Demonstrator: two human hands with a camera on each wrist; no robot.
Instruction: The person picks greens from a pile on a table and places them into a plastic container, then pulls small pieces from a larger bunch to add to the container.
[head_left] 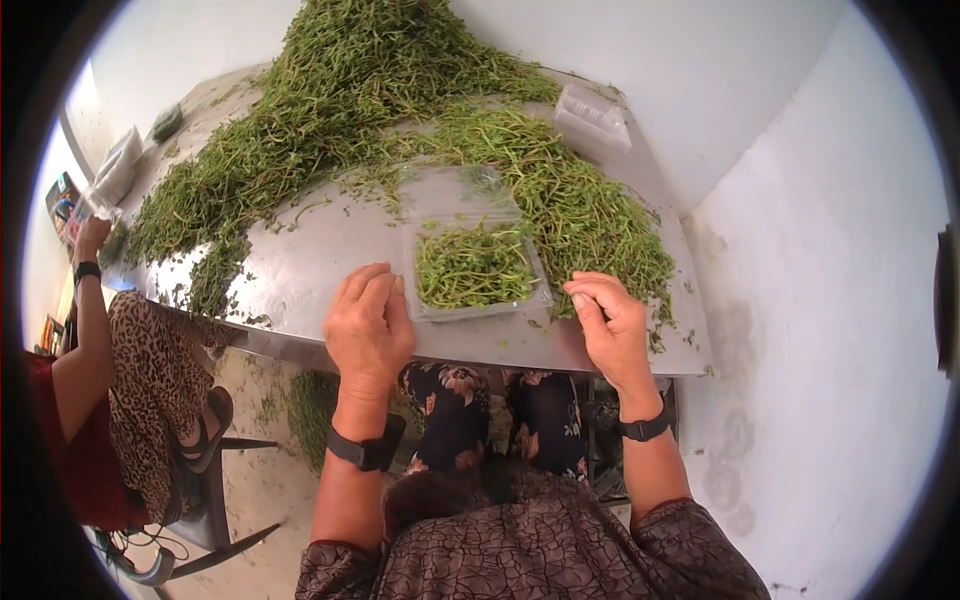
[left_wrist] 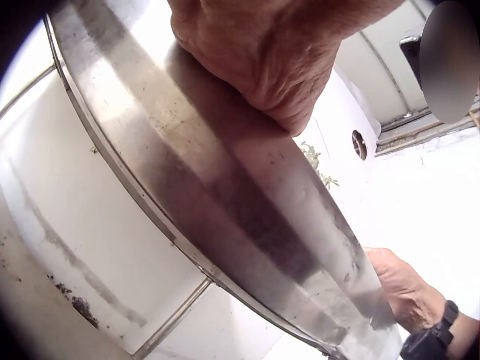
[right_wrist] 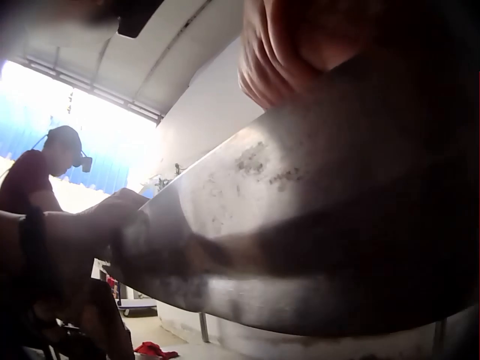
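A clear plastic clamshell box [head_left: 470,315] lies near the table's front edge, its lid [head_left: 425,197] folded back. Cut green stems with small leaves [head_left: 470,265] fill its base. My left hand [head_left: 370,325] is just left of the box, fingers loosely curled, with nothing seen in it. To the right of the box, my right hand [head_left: 612,325] has its thumb and forefinger close together beside a heap of the same greens [head_left: 590,215]. No item shows in that hand. Both wrist views show the hands low over the metal tabletop [left_wrist: 225,172], fingertips largely hidden.
A large mound of greens [head_left: 370,80] covers the back and left of the table. Stacked clear boxes [head_left: 592,122] stand at the back right, against a white wall [head_left: 800,250]. At the left sits another person [head_left: 95,370], with an arm by a filled package [head_left: 113,243].
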